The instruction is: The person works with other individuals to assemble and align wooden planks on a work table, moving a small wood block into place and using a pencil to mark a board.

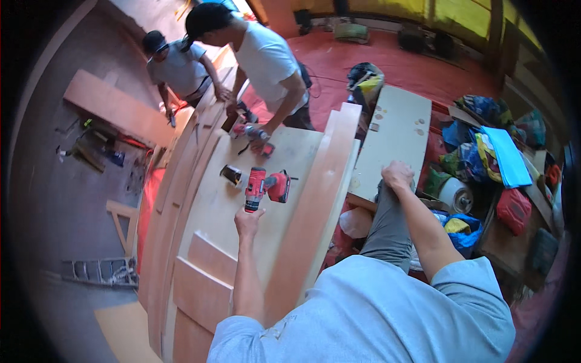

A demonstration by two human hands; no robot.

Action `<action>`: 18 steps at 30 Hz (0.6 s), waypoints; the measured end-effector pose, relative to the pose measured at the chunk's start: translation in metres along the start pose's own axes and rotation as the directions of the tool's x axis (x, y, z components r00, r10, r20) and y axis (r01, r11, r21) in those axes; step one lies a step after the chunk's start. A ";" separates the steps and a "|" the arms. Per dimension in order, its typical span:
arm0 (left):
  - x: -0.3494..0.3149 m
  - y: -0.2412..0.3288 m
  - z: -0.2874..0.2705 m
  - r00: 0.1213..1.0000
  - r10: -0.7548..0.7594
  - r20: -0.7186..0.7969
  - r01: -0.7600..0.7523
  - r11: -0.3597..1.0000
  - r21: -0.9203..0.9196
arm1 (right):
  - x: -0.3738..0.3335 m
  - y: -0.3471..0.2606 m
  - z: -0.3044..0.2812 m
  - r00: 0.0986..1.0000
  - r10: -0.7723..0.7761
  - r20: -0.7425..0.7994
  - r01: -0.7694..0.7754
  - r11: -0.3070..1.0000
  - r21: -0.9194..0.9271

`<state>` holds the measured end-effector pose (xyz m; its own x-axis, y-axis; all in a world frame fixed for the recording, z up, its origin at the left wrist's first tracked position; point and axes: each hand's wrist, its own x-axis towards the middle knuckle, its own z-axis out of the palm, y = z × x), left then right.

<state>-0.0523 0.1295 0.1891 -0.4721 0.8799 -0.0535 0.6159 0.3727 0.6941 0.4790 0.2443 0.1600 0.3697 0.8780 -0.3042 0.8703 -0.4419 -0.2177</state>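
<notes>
My left hand grips a red and black cordless drill by its chuck end. The drill lies over a pale wooden panel, its battery pointing right. Just beyond it sits a small dark open tin. My right hand rests on my bent knee, beside a cream-coloured board, and holds nothing; its fingers show only in part. Across the panel, a co-worker in a white T-shirt leans in with a hand at a second red drill.
Long wooden strips and curved edging flank the panel. Another person stands at the far left. Bags and a blue sheet pile up on the right. A ladder lies on the grey floor, lower left.
</notes>
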 end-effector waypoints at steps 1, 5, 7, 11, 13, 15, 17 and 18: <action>-0.009 -0.004 -0.016 1.000 0.004 0.005 -0.004 1.000 0.003 | -0.001 -0.001 0.000 1.000 -0.012 -0.026 0.012 1.000 -0.016; -0.047 -0.033 -0.067 0.997 -0.076 -0.002 0.076 0.996 0.053 | -0.006 -0.007 0.003 0.998 -0.062 -0.028 0.060 0.996 -0.061; -0.060 -0.049 -0.086 0.990 -0.140 0.010 0.138 0.984 0.116 | -0.008 -0.009 0.004 0.997 -0.073 -0.018 0.072 0.995 -0.072; -0.086 -0.085 -0.100 0.976 -0.216 -0.016 0.216 0.963 0.164 | -0.009 -0.012 0.006 0.998 -0.054 -0.038 0.050 0.994 -0.102; -0.093 -0.102 -0.098 0.974 -0.226 0.024 0.218 0.958 0.188 | -0.011 -0.012 0.006 0.996 -0.070 -0.045 0.065 0.991 -0.118; -0.101 -0.117 -0.097 0.968 -0.233 0.091 0.206 0.948 0.243 | -0.013 -0.012 0.006 0.995 -0.093 -0.043 0.087 0.987 -0.136; -0.102 -0.127 -0.098 0.963 -0.257 0.083 0.231 0.943 0.239 | -0.013 -0.013 0.004 0.996 -0.078 -0.044 0.072 0.990 -0.118; -0.101 -0.131 -0.099 0.957 -0.280 0.078 0.255 0.937 0.238 | -0.012 -0.013 0.003 0.998 -0.065 -0.021 0.062 0.989 -0.131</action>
<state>-0.1476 -0.0372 0.1749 -0.5751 0.7603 -0.3018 0.6068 0.6440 0.4659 0.4623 0.2387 0.1637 0.3191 0.9084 -0.2700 0.9266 -0.3588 -0.1122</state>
